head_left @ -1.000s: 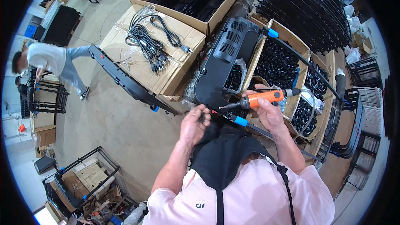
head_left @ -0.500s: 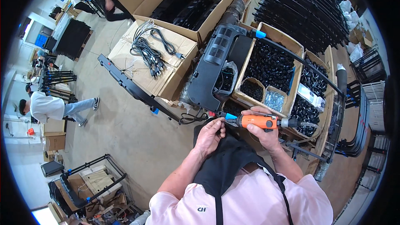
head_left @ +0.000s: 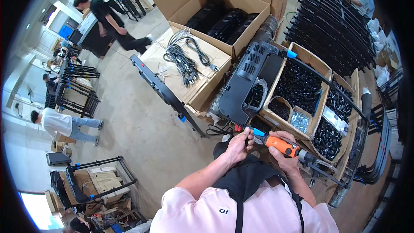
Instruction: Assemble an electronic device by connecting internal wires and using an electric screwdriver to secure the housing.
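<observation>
- The orange power screwdriver (head_left: 282,145) lies level in front of your chest, tip pointing left, just below the black panel (head_left: 248,84).
- Your right hand (head_left: 282,155) wraps its fingers closed around the orange body.
- Your left hand (head_left: 237,146) pinches its fingertips at the tool's blue front end.
- Cardboard boxes of small black parts (head_left: 302,88) stand just behind; a bundle of black cables (head_left: 183,60) lies further left.

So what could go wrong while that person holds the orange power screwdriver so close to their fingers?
The left hand pinches right at the tip of the orange power screwdriver held by the right hand, so a slip might nick a finger. A small part could also drop among the loose black cables on the floor below and be hard to find.
</observation>
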